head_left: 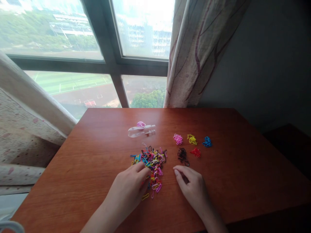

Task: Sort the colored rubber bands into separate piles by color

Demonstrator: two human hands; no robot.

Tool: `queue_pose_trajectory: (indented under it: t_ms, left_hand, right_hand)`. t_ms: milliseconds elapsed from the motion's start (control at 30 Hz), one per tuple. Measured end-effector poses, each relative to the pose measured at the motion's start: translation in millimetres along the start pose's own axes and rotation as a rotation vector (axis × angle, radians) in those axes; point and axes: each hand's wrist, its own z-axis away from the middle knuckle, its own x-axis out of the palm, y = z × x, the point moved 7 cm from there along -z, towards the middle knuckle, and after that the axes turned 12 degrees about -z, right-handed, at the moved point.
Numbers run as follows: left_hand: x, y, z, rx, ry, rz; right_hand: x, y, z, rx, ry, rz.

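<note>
A mixed heap of small coloured rubber bands [152,158] lies in the middle of the table. My left hand [131,184] rests on its near left side, fingers curled down into the bands; the fingertips are partly hidden, and what they grip cannot be made out. To the right, my right hand [191,183] is closed, thumb and forefinger together, just below a small pile of black rubber bands [182,156]; nothing clear shows in its pinch. Around that pile are separate clusters of pink bands [178,139], yellow bands [192,139], blue bands [207,141] and red bands [195,152].
Behind the heap, a clear plastic container [141,131] lies on its side with a pink-purple piece [141,124] by it. The brown wooden table [97,152] meets a window at the back, with curtains [187,64] on both sides. A pale curved object [12,226] shows at lower left.
</note>
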Motion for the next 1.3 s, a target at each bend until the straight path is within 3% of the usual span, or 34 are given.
queue_pose_trajectory:
  t_ms: [333,667,1067,1300]
  left_hand:
    - [2.2,12.7,-2.4,0.050,-0.071,-0.044]
    - [-0.2,18.5,-4.2,0.052,-0.054,-0.044]
    - [-20.3,-21.6,3.2,-0.098,0.133,0.506]
    - [-17.1,-28.1,1.2,-0.141,0.118,0.582]
  right_hand:
    - [1.0,2.5,-0.3,0.019,-0.004,-0.017]
    - [1.0,2.9,0.1,0.026,-0.004,-0.026]
    - [0.7,3.3,0.1,0.041,-0.009,-0.044]
    - [0.9,3.1,-0.2,0.041,-0.011,-0.043]
